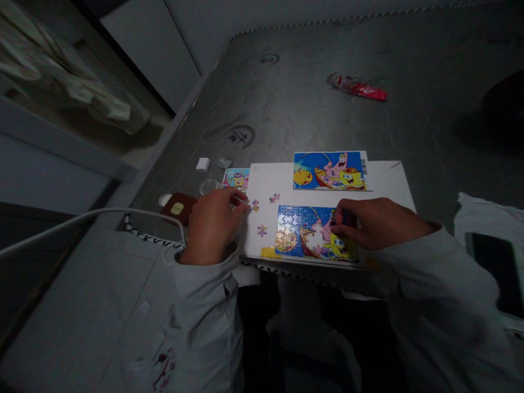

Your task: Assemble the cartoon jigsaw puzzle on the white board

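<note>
The right hand (379, 224) is reaching over the upper right part of a partly assembled SpongeBob jigsaw puzzle (315, 233), its fingers (341, 212) bunched together and pinching what looks like a small dark piece, mostly hidden by the fingertips. The left hand (213, 226) is hovering at 9 o'clock from the puzzle, its fingers (239, 199) curled inward; I cannot tell whether they are holding anything. Loose puzzle pieces (255, 205) are lying between the two hands on a white board (393, 174). The puzzle is sitting near the board's 6 o'clock edge, its long axis running roughly from 9 to 3 o'clock, with a white gap showing near its middle. A printed reference picture (329, 171) is lying at 12 o'clock from it, pointing the same way.

The pieces look like thin, stiff, very light card: they would slide at a slight nudge and are best taken by their edges between two fingertips.

A brown wallet (178, 208) and a small white box (202, 164) are sitting at about 10 o'clock on a grey mattress (286, 109).
</note>
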`<action>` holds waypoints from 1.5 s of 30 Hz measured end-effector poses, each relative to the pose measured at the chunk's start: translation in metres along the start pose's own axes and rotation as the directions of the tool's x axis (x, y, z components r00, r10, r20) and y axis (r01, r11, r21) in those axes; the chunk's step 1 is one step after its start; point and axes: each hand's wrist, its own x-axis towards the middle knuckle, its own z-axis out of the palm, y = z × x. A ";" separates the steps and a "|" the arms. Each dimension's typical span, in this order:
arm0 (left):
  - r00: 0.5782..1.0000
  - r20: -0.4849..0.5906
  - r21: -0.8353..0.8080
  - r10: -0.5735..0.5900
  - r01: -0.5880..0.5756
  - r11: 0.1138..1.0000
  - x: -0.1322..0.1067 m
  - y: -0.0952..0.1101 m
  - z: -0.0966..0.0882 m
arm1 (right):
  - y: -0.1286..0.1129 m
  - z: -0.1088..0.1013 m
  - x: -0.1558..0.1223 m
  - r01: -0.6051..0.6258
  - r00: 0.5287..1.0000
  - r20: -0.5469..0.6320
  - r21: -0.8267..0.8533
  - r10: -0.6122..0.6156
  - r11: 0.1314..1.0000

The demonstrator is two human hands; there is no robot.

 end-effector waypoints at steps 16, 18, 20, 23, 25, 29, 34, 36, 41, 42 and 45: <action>0.998 0.024 -0.329 0.065 -0.053 0.943 0.000 0.014 0.002 | 0.002 0.000 0.003 0.007 0.999 0.051 -0.013 -0.006 1.000; 0.989 0.073 -0.417 0.132 -0.090 0.904 -0.004 0.021 0.003 | 0.002 -0.001 0.003 -0.007 0.999 0.050 -0.013 0.008 1.000; 0.967 0.129 -0.461 0.220 -0.138 0.876 -0.009 0.030 0.005 | 0.000 -0.001 0.002 -0.014 0.999 0.043 -0.013 0.015 1.000; 0.920 0.197 -0.426 0.338 -0.230 0.875 -0.015 0.046 0.014 | -0.003 -0.001 0.001 -0.015 0.999 0.037 -0.014 0.016 1.000; 0.892 0.239 -0.379 0.384 -0.278 0.882 -0.018 0.055 0.021 | -0.004 -0.001 0.001 -0.013 0.999 0.041 -0.019 0.014 1.000; 0.857 0.318 -0.342 0.405 -0.294 0.892 -0.019 0.068 0.033 | -0.004 0.000 -0.001 -0.005 1.000 0.027 -0.032 0.006 0.999; 0.856 0.335 -0.342 0.393 -0.278 0.898 -0.018 0.073 0.038 | -0.005 0.001 -0.003 -0.018 1.000 -0.021 -0.042 0.018 0.999; 0.859 0.331 -0.344 0.390 -0.275 0.898 -0.017 0.073 0.038 | -0.005 0.002 -0.003 -0.014 0.999 -0.031 -0.039 0.012 0.999; 0.857 0.333 -0.325 0.393 -0.287 0.901 -0.017 0.073 0.039 | -0.003 0.002 -0.004 0.001 1.000 -0.011 -0.022 -0.001 1.000; 0.857 0.328 -0.329 0.398 -0.291 0.898 -0.017 0.073 0.039 | -0.003 0.002 -0.004 0.003 1.000 -0.002 -0.021 -0.003 1.000; 0.859 0.309 -0.358 0.407 -0.292 0.887 -0.017 0.072 0.038 | -0.003 0.000 -0.004 0.004 1.000 0.016 -0.017 -0.004 1.000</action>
